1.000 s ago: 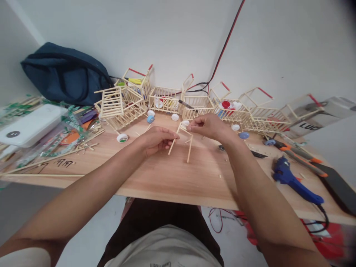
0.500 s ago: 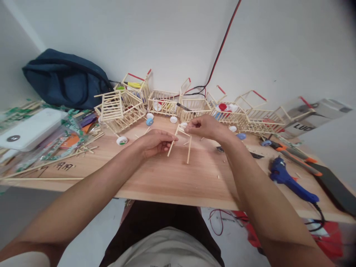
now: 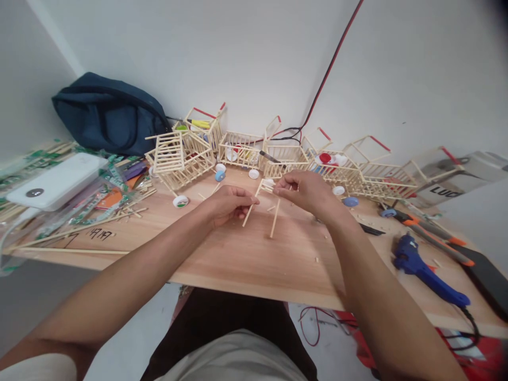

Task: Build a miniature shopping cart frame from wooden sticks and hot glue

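Head | 2 hands [image 3: 230, 205] [image 3: 305, 190] at 1 stick frame [image 3: 258, 190] | 1 glue gun [image 3: 426, 272]

Even lt, soft shadow [image 3: 329, 264] on tabletop [image 3: 230, 259], edges distort., UR corner dk

Wooden table [image 3: 238, 259]: stick carts [image 3: 170, 153], blue glue gun [image 3: 424, 272].

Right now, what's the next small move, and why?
Probably nudge the small stick frame square: its two long sticks look non-parallel from this view, and the left hand pinches one while the right hand is at the far end.
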Action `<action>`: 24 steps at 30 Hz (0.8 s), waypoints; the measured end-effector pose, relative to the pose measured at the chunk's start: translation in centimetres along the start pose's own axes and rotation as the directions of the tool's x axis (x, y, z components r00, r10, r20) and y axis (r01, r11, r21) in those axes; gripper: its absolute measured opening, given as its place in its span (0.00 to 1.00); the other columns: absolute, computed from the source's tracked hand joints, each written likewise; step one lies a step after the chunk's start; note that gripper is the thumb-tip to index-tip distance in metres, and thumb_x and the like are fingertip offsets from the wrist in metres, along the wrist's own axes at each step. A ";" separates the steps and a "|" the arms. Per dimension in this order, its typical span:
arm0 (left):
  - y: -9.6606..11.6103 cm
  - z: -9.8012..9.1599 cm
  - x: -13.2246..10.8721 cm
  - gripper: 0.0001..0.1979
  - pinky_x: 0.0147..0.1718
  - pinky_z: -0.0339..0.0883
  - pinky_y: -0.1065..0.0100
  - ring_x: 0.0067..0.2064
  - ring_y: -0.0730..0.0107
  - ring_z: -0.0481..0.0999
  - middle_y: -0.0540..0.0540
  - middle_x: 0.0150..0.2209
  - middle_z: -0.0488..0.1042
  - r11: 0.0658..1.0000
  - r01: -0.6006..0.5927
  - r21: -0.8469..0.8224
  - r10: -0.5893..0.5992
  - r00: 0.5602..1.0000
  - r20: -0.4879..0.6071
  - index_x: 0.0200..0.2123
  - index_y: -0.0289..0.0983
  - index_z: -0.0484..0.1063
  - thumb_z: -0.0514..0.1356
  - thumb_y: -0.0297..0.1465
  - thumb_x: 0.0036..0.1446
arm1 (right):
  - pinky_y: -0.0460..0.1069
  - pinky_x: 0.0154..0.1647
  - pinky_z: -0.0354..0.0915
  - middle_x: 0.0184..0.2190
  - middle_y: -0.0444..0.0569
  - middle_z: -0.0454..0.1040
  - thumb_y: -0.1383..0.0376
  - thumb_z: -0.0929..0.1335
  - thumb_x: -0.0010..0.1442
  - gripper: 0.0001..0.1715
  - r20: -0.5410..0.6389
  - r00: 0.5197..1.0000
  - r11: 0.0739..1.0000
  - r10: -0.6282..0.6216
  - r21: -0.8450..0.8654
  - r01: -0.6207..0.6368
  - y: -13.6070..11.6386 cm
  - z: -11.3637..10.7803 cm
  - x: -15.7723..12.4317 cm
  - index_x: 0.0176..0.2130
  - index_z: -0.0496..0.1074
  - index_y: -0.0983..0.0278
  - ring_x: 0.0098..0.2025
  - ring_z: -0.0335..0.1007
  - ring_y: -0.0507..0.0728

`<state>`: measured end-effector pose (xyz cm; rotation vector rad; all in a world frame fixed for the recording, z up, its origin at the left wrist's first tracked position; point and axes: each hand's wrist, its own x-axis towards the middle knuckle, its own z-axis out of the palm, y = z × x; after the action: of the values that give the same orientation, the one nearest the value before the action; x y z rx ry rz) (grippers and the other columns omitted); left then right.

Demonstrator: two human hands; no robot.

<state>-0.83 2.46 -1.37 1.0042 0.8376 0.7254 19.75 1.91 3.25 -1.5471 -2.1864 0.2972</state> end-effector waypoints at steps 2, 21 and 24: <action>0.0 0.1 -0.1 0.07 0.17 0.55 0.77 0.20 0.81 0.63 0.48 0.21 0.69 1.000 -0.004 -0.002 0.004 1.000 0.002 0.25 0.27 0.74 0.68 0.26 0.45 | 0.46 0.31 0.54 0.26 0.45 0.72 0.66 0.70 0.53 0.05 -0.071 0.995 0.998 -0.064 -0.030 0.062 -0.4 0.3 -0.5 0.26 0.74 0.64 0.29 0.63 0.52; 0.3 0.5 -0.5 0.06 0.17 0.56 0.76 0.20 0.81 0.63 0.48 0.20 0.69 1.000 0.002 0.000 -0.002 1.000 0.011 0.24 0.27 0.73 0.66 0.25 0.48 | 0.51 0.38 0.52 0.30 0.48 0.71 0.64 0.70 0.57 0.06 -0.167 0.970 0.954 -0.178 -0.270 0.128 -1.5 1.9 -1.7 0.29 0.73 0.63 0.35 0.64 0.56; 0.3 0.5 -0.5 0.06 0.17 0.56 0.76 0.20 0.81 0.63 0.48 0.19 0.68 1.000 0.002 0.006 -0.002 1.000 0.013 0.24 0.27 0.73 0.66 0.25 0.48 | 0.51 0.38 0.52 0.30 0.48 0.71 0.65 0.69 0.58 0.06 -0.168 0.971 0.953 -0.171 -0.280 0.120 -1.7 1.9 -1.8 0.29 0.73 0.63 0.34 0.64 0.56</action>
<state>-0.68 1.99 -0.79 1.0122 0.8297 0.7141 17.96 -0.19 1.90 -1.4676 -2.2412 -0.1953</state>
